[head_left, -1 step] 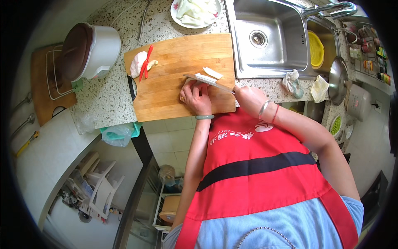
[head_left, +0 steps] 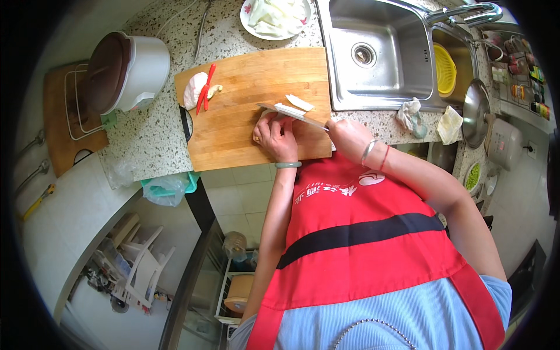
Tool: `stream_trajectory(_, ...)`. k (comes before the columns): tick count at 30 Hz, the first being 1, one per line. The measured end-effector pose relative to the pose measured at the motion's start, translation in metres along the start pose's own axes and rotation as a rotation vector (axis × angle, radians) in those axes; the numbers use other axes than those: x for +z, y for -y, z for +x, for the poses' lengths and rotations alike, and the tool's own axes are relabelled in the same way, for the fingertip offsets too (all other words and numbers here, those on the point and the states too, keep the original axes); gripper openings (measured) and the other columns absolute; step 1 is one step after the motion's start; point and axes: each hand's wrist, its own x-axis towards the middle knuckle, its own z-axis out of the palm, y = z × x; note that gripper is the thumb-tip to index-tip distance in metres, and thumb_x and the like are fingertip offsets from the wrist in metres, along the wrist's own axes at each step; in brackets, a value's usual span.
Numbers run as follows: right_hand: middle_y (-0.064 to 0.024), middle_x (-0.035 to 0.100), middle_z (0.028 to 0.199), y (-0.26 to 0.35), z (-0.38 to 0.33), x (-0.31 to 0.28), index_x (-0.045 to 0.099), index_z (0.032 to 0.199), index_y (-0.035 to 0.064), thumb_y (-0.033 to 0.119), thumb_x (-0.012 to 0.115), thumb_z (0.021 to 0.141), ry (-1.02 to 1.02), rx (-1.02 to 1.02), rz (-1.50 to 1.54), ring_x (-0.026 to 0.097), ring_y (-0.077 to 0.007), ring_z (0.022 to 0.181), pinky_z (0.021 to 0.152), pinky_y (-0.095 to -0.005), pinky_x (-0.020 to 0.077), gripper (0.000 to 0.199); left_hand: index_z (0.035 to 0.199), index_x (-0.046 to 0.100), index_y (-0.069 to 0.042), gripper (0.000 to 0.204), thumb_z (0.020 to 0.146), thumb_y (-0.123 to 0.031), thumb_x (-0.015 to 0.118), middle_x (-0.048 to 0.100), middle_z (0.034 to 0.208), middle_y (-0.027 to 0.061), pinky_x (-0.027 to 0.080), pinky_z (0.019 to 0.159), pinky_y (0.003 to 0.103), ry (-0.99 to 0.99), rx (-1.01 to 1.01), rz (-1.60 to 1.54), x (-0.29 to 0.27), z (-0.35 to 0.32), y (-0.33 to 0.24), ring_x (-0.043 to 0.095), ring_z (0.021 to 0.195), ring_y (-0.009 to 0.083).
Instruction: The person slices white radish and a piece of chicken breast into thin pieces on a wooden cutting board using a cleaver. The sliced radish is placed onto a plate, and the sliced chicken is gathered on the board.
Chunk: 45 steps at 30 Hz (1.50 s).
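My right hand [head_left: 348, 139] is closed around the handle of a kitchen knife [head_left: 312, 121], whose blade slants across the cutting board [head_left: 233, 134]. Close behind the blade, my left hand [head_left: 276, 137] rests on the board with curled fingers, holding down a white vegetable piece that is mostly hidden by the fingers and knife. Just beyond the blade lies a white slice [head_left: 299, 102]. On the board's far left are a pale pinkish chunk [head_left: 195, 90], red pepper strips [head_left: 204, 93] and a small yellowish piece [head_left: 214, 90] like ginger.
A plate [head_left: 245, 23] of white slices stands beyond the board. To the right is a steel sink [head_left: 385, 100] with a tap [head_left: 466, 13], a yellow strainer [head_left: 445, 69] and cloths [head_left: 411, 116] by its edge. A rice cooker [head_left: 146, 70] stands to the left.
My right hand and the knife have shifted very slightly left. My left hand and the food on the board look unmoved.
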Motion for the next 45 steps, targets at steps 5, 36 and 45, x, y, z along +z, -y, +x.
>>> stream_trajectory(5,-0.0201,0.064,0.072,-0.021,0.015,0.039,0.059,0.094,0.0007,0.013,0.054,0.091,-0.13,-0.048,0.039,0.065,-0.0388,0.067,0.06,-0.0478,0.052,0.014,0.077,0.062,-0.011,0.018,0.071,-0.011,0.078,0.061,0.1,0.0025,0.04,0.086,0.042,0.042,0.01,0.082,-0.001,-0.001,0.004,0.055,0.1,0.0271)
stream_trajectory(36,-0.0195,0.066,0.07,-0.01,0.014,0.035,0.06,0.088,0.0014,0.013,0.054,0.087,-0.151,-0.064,0.047,0.067,-0.0375,0.068,0.06,-0.0476,0.0541,0.013,0.076,0.059,-0.006,0.015,0.072,-0.005,0.074,0.061,0.101,0.0083,0.042,0.086,0.044,0.042,0.081,-0.009,-0.008,-0.002,0.014,0.056,0.098,0.031)
stream_trajectory(45,-0.0216,0.067,0.076,0.002,-0.017,-0.002,0.061,0.089,0.0009,0.021,0.056,0.092,-0.019,0.001,-0.01,0.067,-0.0395,0.073,0.064,-0.0483,0.0543,0.021,0.083,0.063,-0.005,0.012,0.078,-0.008,0.073,0.061,0.095,0.0116,0.043,0.081,0.045,-0.022,0.041,-0.13,-0.005,-0.004,0.014,0.055,0.092,0.0337)
